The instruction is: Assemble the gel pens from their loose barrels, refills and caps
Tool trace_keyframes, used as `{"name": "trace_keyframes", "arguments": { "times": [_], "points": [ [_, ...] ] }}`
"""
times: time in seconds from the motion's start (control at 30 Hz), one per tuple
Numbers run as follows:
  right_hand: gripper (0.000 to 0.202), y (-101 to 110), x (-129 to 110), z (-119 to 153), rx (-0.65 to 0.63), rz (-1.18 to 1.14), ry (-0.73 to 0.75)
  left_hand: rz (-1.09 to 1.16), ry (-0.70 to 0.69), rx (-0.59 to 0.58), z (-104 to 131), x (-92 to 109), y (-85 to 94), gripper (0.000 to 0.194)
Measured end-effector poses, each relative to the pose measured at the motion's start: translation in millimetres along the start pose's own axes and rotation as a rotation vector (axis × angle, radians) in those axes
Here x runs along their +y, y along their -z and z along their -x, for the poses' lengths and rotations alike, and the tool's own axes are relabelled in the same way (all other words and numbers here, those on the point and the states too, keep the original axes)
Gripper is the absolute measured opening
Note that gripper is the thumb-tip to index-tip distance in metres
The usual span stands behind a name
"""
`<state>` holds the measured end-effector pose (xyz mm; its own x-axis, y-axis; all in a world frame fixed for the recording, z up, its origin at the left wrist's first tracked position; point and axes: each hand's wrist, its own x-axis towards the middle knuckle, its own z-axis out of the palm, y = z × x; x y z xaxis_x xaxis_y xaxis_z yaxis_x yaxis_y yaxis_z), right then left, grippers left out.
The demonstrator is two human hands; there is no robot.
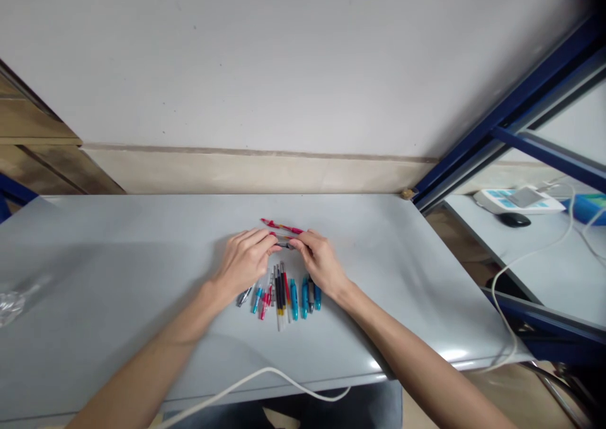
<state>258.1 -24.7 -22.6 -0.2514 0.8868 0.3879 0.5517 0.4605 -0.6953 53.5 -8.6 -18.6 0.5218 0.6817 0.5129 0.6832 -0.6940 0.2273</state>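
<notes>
My left hand (247, 253) and my right hand (322, 260) are both closed, pinching opposite ends of a slim dark pen (283, 245) held level between them. Fingers cover most of it. Just beyond it shows a thin red pen (283, 236), partly hidden by the fingertips. Farther back lies an assembled-looking red pen (272, 224). Below my hands, pen parts lie in a rough row: a dark clear barrel piece (244, 296), a short blue piece (257, 299), pink-red pieces (265, 304), several ink refills (280, 296) and blue barrels (294, 299) with a dark one (311, 295) among them.
The grey table (118, 258) meets a pale wall (293, 69) at its back edge. Crumpled clear plastic (11, 306) sits at the left. A white cable (265, 371) crosses the front edge. At right, past a blue frame (492, 113), are a white device (518, 199) and a black mouse (514, 219).
</notes>
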Motion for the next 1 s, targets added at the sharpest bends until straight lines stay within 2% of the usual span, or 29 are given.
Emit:
{"name": "trace_keyframes", "arguments": {
  "times": [0.17,0.37,0.57,0.8,0.9,1.0],
  "points": [
    [0.038,-2.2,-0.4,-1.2,0.000,0.048,0.047,-0.008,0.031,-0.039,2.6,-1.9,0.0,0.025],
    [0.041,-3.8,3.1,-0.5,-0.087,0.075,0.113,-0.011,0.059,-0.088,4.4,-3.8,3.4,0.025],
    [0.040,-5.4,2.6,-2.6,-0.116,0.247,0.175,-0.013,0.162,-0.136,4.9,-0.4,4.9,0.021],
    [0.021,-3.7,-5.4,-1.9,-0.123,0.311,0.174,-0.009,0.264,-0.230,1.9,-2.3,4.3,0.028],
    [0.012,1.5,-10.2,-1.6,-0.127,0.283,0.169,-0.027,0.275,-0.225,3.0,-5.4,3.1,0.025],
    [0.019,5.9,-11.2,-2.6,-0.133,0.272,0.165,-0.044,0.255,-0.207,4.3,-5.3,2.1,0.019]
  ]
}}
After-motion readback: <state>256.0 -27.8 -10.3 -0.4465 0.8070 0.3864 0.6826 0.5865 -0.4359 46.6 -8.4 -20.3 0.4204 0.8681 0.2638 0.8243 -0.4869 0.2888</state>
